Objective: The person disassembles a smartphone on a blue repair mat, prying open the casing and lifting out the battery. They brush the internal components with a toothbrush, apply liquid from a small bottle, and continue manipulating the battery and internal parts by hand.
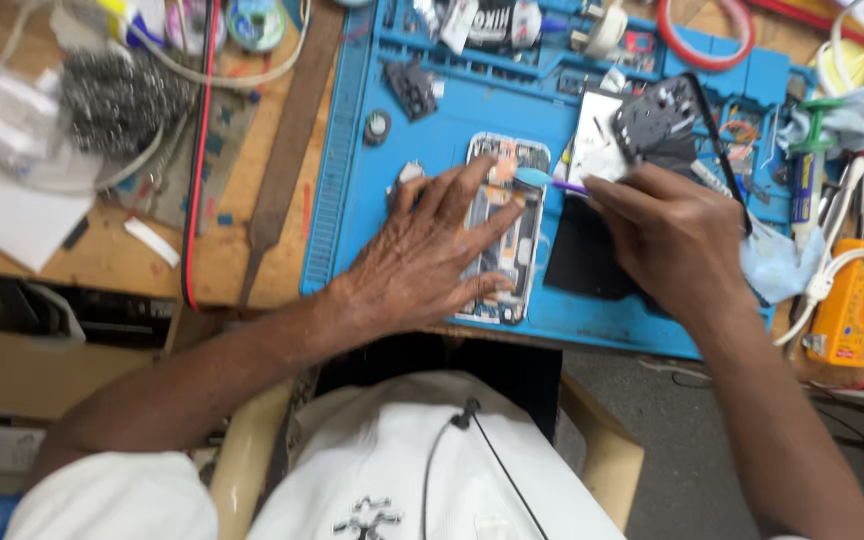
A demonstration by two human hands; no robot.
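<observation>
Pinning opened phone (505, 215) near mat's front edge (592, 335).

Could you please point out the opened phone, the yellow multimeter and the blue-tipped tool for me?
opened phone (508, 262): head view, on its exposed lower inside.
yellow multimeter (852, 315): head view, on its yellow body.
blue-tipped tool (534, 178): head view, on its blue tip.

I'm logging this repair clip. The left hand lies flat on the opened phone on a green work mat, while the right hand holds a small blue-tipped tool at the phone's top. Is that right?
Not quite: the work mat is blue, not green, as the head view shows. The rest holds: the left hand lies flat on the opened phone, and the right hand holds a small blue-tipped tool at the phone's top.
</observation>
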